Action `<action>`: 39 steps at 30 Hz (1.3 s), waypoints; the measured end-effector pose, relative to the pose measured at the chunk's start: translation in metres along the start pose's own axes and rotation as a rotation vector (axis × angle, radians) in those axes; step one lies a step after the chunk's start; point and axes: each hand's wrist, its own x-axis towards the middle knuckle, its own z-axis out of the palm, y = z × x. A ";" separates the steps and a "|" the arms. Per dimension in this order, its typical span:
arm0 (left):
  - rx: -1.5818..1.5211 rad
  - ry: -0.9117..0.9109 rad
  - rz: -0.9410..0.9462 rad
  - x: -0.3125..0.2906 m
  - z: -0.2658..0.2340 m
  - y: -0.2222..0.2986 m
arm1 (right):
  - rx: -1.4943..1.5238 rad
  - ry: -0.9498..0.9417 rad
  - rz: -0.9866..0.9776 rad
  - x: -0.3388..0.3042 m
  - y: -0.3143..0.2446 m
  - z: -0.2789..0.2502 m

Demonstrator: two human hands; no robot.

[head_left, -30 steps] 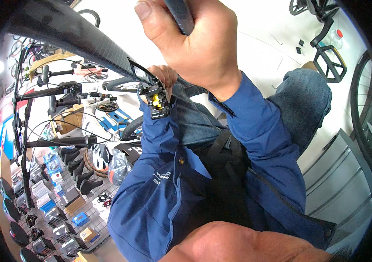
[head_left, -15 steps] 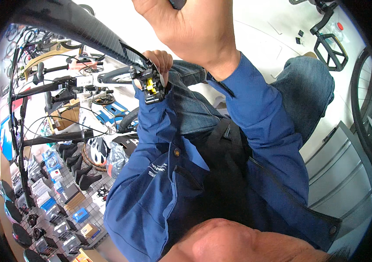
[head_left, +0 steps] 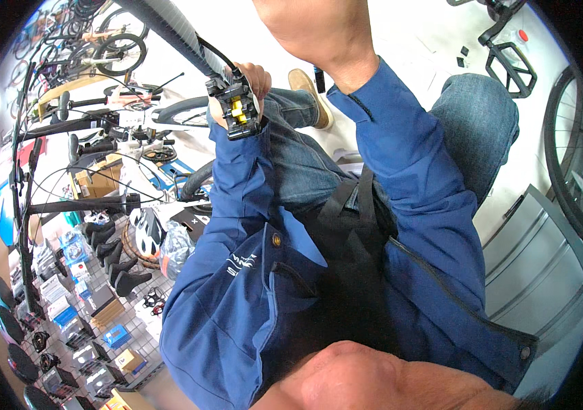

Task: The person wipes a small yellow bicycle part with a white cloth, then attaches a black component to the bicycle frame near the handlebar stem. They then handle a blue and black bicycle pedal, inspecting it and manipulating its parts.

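Observation:
A black disc brake caliper (head_left: 235, 109) with a bright yellow piece in its slot sits at the lower end of a dark bicycle frame tube (head_left: 175, 31). A black hose (head_left: 218, 53) runs along the tube into it. My left hand (head_left: 259, 80) is closed around the caliper from behind; curled fingers show at its right side, and the rest is hidden. Higher up and to the right is my right hand (head_left: 319, 31), cut off by the upper edge, so its fingers and anything in them are out of sight. A small dark object (head_left: 319, 80) shows beside that wrist.
On the left stand several bicycles with handlebars (head_left: 90, 130), a display of saddles (head_left: 127, 280) and small boxes (head_left: 103, 304). At right are a pedal (head_left: 510, 68), a wheel (head_left: 565, 157) and a grey ribbed panel (head_left: 544, 263). My bent knee (head_left: 479, 123) rises under the right forearm.
My right hand has moved up, taking its fingers out of the picture. The tube now slants more steeply, and the caliper sits slightly higher, still in my left hand. A shoe has come into sight.

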 end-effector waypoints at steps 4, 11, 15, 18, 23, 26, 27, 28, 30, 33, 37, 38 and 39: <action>0.026 -0.019 -0.010 -0.004 -0.002 0.001 | 0.031 0.015 -0.015 0.000 -0.004 0.002; 0.008 -0.105 0.011 -0.010 -0.002 0.003 | 0.028 -0.011 -0.020 0.001 -0.016 0.000; 0.022 -0.038 0.024 -0.013 0.013 0.007 | 0.010 -0.038 -0.037 0.003 -0.024 -0.002; 0.024 0.031 -0.009 -0.013 0.033 0.012 | 0.037 -0.077 0.065 0.004 -0.030 -0.008; 0.154 0.248 -0.036 -0.014 0.072 0.026 | 0.290 -0.143 0.285 0.009 -0.046 -0.013; 0.167 0.261 0.006 -0.014 0.090 0.035 | 0.303 -0.125 0.327 0.015 -0.058 -0.016; 0.179 0.269 -0.018 -0.014 0.095 0.037 | 0.252 -0.129 0.322 0.016 -0.063 -0.018; 0.161 0.246 -0.009 -0.013 0.098 0.038 | 0.253 -0.132 0.317 0.018 -0.066 -0.019; 0.242 0.276 -0.106 -0.008 0.100 0.045 | 0.257 -0.132 0.314 0.021 -0.071 -0.019; 0.348 0.313 -0.051 -0.005 0.116 0.044 | 0.230 -0.188 0.302 0.027 -0.084 -0.029; 0.250 0.333 0.030 -0.006 0.141 0.054 | 0.199 -0.146 0.313 0.034 -0.093 -0.032; 0.249 0.332 0.039 -0.006 0.149 0.058 | 0.214 -0.184 0.282 0.035 -0.097 -0.035; 0.248 0.318 0.081 -0.005 0.155 0.062 | 0.258 -0.210 0.295 0.039 -0.100 -0.035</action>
